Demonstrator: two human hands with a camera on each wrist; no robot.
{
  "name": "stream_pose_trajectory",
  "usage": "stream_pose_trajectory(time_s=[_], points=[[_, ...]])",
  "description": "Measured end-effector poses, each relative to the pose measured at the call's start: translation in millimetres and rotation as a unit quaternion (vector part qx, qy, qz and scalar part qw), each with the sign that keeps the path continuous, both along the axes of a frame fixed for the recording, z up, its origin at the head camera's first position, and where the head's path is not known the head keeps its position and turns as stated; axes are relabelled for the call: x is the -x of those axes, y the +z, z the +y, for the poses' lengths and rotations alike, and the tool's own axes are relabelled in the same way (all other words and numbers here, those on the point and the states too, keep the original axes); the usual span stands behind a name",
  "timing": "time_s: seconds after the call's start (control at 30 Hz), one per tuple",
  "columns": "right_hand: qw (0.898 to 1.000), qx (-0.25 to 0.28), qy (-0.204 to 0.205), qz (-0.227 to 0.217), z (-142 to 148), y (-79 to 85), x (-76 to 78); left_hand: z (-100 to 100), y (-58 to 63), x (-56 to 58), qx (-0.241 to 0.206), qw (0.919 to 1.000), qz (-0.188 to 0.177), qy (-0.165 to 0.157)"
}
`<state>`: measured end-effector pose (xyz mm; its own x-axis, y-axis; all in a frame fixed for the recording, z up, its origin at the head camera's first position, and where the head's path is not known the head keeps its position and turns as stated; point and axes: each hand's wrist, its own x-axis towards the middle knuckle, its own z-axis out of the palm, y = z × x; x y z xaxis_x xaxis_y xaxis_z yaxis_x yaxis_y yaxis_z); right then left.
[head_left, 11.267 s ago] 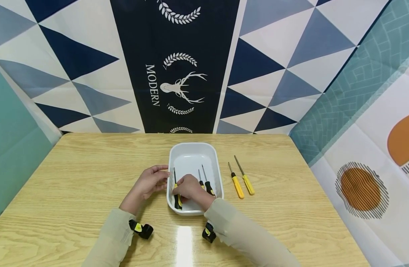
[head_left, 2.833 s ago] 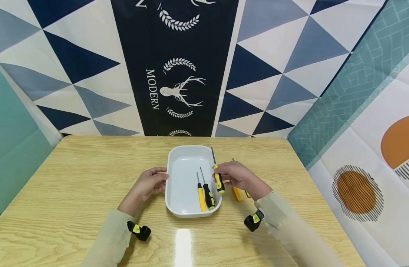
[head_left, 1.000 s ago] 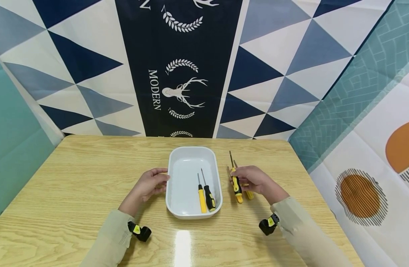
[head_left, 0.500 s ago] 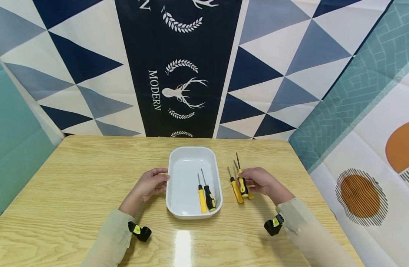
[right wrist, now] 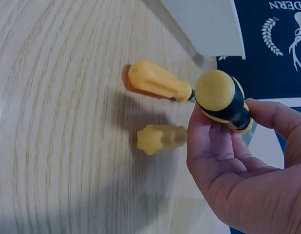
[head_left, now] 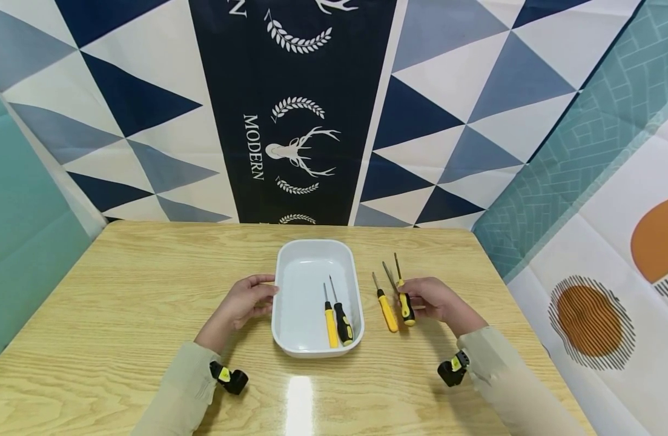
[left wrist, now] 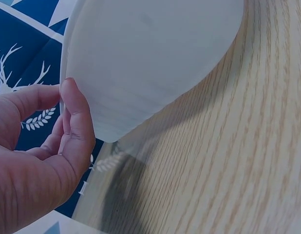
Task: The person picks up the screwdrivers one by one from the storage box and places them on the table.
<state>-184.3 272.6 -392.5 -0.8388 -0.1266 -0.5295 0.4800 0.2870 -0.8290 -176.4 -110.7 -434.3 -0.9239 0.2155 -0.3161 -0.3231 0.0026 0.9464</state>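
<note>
My left hand (head_left: 252,298) grips the left rim of a white tray (head_left: 281,327); in the left wrist view, fingertips press its outer wall (left wrist: 155,53). Inside the tray, on its right side, lie a yellow-handled screwdriver (head_left: 330,327) and a black-and-yellow screwdriver (head_left: 343,324). Right of the tray, my right hand (head_left: 429,297) pinches another black-and-yellow screwdriver (head_left: 407,309), blade pointing away from me. In the right wrist view its handle end (right wrist: 216,90) faces the camera, raised over the table. Nearby lie an orange-yellow screwdriver (head_left: 387,312) and a clear yellow screwdriver (right wrist: 160,139), partly hidden in the head view.
Everything stands on a wood-grain table (head_left: 165,284). A patterned cloth with a deer print (head_left: 295,151) hangs behind the table's far edge, and more cloth hangs at both sides. Small black cameras (head_left: 232,380) sit on both wrists.
The right hand took the black-and-yellow screwdriver from the tray's left side, carried it over the right rim, and moved it right past the orange-yellow screwdriver. The left hand stayed at the rim.
</note>
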Motion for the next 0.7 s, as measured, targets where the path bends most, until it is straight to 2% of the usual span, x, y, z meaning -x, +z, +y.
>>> stream_pose_trajectory(time_s=[0.27,0.7], points=[[0.999,-0.038,-0.025,0.002,6.0,-5.4,0.2,-0.8,-1.1,1.2,-0.004,1.0000,0.000,-0.004],[0.998,-0.053,-0.045,0.008,15.9,-12.1,-1.4,-1.0,-0.7,1.2,-0.004,1.0000,0.002,-0.002]])
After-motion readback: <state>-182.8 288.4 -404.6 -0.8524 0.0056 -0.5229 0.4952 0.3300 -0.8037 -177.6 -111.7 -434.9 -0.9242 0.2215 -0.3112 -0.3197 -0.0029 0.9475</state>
